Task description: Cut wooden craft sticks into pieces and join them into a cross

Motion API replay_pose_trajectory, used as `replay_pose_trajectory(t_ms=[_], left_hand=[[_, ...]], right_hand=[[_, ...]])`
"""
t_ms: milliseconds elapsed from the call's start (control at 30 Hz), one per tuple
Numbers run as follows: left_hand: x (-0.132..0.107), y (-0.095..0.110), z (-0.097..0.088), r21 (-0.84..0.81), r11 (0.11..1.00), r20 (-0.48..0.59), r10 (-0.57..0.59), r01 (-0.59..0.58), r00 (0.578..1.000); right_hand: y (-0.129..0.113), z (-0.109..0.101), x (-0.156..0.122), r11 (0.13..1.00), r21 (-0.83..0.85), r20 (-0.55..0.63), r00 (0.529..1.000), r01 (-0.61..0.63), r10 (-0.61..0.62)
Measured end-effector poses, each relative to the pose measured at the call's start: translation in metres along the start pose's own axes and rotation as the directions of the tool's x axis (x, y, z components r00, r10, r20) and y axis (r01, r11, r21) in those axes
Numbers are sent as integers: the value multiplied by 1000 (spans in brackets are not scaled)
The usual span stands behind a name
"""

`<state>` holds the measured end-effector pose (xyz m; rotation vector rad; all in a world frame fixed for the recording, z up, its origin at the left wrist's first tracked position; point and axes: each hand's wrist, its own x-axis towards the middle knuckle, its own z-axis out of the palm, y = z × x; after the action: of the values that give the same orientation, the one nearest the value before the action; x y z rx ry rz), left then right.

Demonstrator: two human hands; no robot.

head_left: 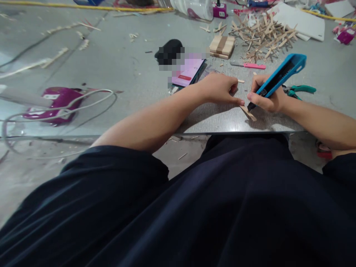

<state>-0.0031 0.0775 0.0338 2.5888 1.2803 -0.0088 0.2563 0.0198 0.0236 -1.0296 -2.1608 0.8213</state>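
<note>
Near the table's [125, 63] near edge, the left hand [222, 90], partly curled, seemingly steadies the wooden stick [251, 115] by its far end, pinched or merely pressed, unclear which; the right hand [268, 98] is wrapped round the blue utility knife [283, 74], slanted likely to angle its tip onto the wood.

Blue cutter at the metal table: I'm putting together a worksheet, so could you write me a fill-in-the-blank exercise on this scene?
1. The body of the cutter in the right hand is coloured ____.
2. The left hand touches a flat stick made of ____.
3. The small knife has a handle coloured ____.
4. In the picture, the loose heap lies to the ____ of the banded bundle.

Missing words: blue; wood; pink; right.
</note>
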Motion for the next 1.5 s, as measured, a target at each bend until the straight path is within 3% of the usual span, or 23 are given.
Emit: replay_pose_trajectory(t_ms=[200, 367, 533, 733, 1333, 1500], left_hand=[[0, 1, -2, 18, 1000, 19, -8, 8, 1000], [0, 0, -1, -11, 1000, 19, -11, 11, 1000], [1, -1, 0, -3, 1000, 24, -7, 7, 1000], [2, -2, 0, -17, 1000, 21, -11, 12, 1000], [4, -3, 1, -47, 999, 7, -8, 8, 1000], [7, -4, 4, -26, 1000, -4, -8, 8, 1000]], right_hand=[[-21, -5, -7, 997, -83, -49, 999, -12, 8], [-11, -3, -5, 998, -65, -6, 1000, -13, 13], [-3, -2, -5, 989, -123, 25, 997, 77, -75], [1, -1, -3, 989, -134, 75, 996, 55, -46], [-5, 1, -4, 983, -153, 104, 990, 106, -91], [-5, 5, -5, 979, -196, 93, 995, 57, -40]])
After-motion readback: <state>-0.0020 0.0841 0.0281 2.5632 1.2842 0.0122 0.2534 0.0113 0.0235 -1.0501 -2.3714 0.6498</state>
